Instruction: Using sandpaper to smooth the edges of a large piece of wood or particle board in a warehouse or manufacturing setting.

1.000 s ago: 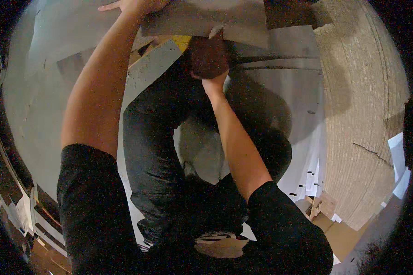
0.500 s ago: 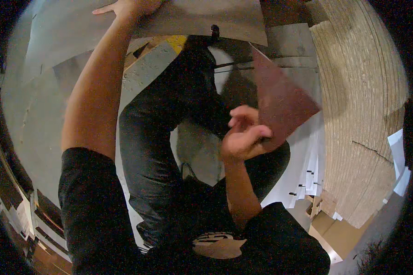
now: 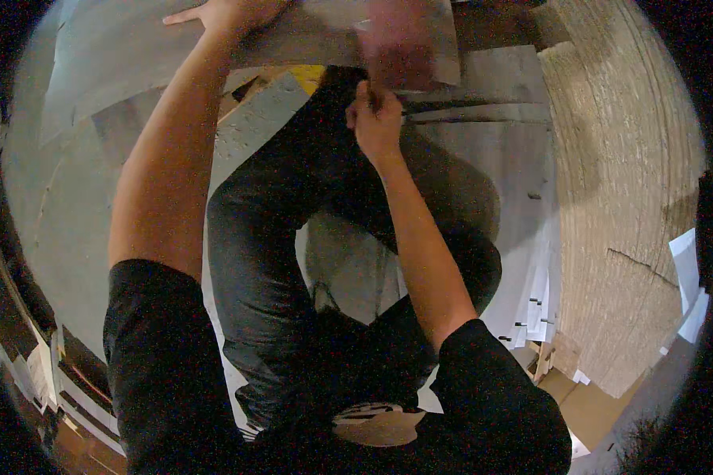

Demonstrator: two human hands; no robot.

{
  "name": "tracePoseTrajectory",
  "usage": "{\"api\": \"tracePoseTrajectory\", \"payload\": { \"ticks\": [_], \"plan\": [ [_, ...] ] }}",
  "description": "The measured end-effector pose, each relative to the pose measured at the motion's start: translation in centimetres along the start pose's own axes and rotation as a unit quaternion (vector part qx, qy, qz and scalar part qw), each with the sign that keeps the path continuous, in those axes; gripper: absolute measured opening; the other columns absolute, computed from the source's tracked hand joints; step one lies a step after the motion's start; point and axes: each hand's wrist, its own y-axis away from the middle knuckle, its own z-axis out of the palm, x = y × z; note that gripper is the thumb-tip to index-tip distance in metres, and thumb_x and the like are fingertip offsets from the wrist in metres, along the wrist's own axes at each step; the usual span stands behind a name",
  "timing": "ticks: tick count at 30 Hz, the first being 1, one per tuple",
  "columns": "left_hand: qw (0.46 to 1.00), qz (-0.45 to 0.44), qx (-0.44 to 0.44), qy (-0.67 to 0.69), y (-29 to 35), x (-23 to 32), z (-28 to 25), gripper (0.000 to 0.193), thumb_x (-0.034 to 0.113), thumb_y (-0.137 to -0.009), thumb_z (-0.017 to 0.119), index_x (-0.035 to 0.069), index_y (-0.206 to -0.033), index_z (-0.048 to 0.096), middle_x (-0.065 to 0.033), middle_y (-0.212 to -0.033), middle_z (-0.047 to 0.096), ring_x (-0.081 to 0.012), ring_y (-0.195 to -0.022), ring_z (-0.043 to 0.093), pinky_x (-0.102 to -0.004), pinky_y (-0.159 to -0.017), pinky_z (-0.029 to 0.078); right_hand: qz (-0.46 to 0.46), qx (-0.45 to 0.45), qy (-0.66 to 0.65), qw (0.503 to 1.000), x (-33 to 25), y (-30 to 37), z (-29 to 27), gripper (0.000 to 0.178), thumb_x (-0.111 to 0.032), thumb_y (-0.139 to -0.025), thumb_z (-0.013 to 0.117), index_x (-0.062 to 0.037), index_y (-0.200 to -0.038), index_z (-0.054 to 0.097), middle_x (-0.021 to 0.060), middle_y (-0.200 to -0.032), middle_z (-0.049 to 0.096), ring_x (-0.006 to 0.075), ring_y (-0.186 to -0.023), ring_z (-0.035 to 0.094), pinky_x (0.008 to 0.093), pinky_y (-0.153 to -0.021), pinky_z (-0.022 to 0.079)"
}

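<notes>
A wide grey-brown panel (image 3: 317,43) spans the top of the view, its near edge above my legs. My left hand (image 3: 242,14) rests on the panel with the thumb stretched out to the side; the top edge cuts off part of its fingers. At the panel's near edge my right hand (image 3: 377,120) is closed, fingers curled and thumb upward. A thin reddish-brown sheet (image 3: 400,47), like sandpaper, extends from this hand over the panel, smeared by motion. The hand hides just where it grips the sheet.
My bent legs (image 3: 253,229) in dark trousers fill the middle. Wood-grain boards (image 3: 610,182) lie along the right, with white paper pieces (image 3: 685,269) at their outer edge. Several white sheets (image 3: 537,313) stand near the lower right. A yellow patch (image 3: 307,77) shows under the panel.
My right hand has moved away from me and slightly left, taking the reddish-brown sheet from beside my knee up over the panel. My left hand stays nearly in place.
</notes>
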Motion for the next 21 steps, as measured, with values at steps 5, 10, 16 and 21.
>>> {"api": "tracePoseTrajectory", "payload": {
  "ticks": [5, 10, 16, 21],
  "plan": [
    [0.950, -0.081, -0.250, -0.168, -1.0, 0.5, -5.0, 0.106, 0.090, -0.084, 0.039, 0.026, -0.165, 0.014, -0.0137, -0.172, 0.006, -0.0485, -0.155, 0.002, -0.0861, -0.108, 0.011, -0.328, 0.199, 0.184, 0.905, 0.3, -0.6, 3.7, 0.039, -0.035, -0.098, 0.068, 0.0000, -0.115, 0.066, 0.0122, -0.081, 0.073, 0.0347, -0.076, 0.069, 0.0419, -0.073, 0.055],
    [0.943, -0.093, -0.265, -0.178, -1.2, 0.4, -5.1, 0.106, 0.090, -0.085, 0.038, 0.026, -0.166, 0.013, -0.0144, -0.172, 0.007, -0.0487, -0.155, 0.003, -0.0854, -0.109, 0.012, -0.179, -0.034, 0.194, 0.964, 5.5, 6.4, 2.1, 0.032, -0.031, -0.099, 0.065, 0.0012, -0.100, 0.069, 0.0303, -0.086, 0.064, 0.0485, -0.077, 0.062, 0.0477, -0.066, 0.050],
    [0.946, -0.081, -0.270, -0.158, -0.6, 2.0, -5.1, 0.106, 0.090, -0.085, 0.037, 0.026, -0.165, 0.014, -0.0140, -0.172, 0.007, -0.0492, -0.155, 0.003, -0.0850, -0.109, 0.013, 0.189, 0.227, -0.120, 0.948, 3.5, 15.5, -1.4, 0.048, -0.035, -0.110, 0.049, -0.0055, -0.073, 0.054, 0.0006, -0.060, 0.053, 0.0106, -0.053, 0.049, 0.0301, -0.050, 0.037],
    [0.946, -0.086, -0.269, -0.162, -0.8, 2.2, -4.8, 0.105, 0.090, -0.085, 0.037, 0.026, -0.165, 0.015, -0.0138, -0.172, 0.008, -0.0491, -0.155, 0.004, -0.0852, -0.109, 0.014, 0.098, 0.273, -0.350, 0.891, -6.2, 18.9, -3.5, 0.052, -0.043, -0.110, 0.046, -0.0038, -0.075, 0.052, 0.0067, -0.062, 0.053, 0.0165, -0.053, 0.048, 0.0297, -0.052, 0.038]
  ]
}}
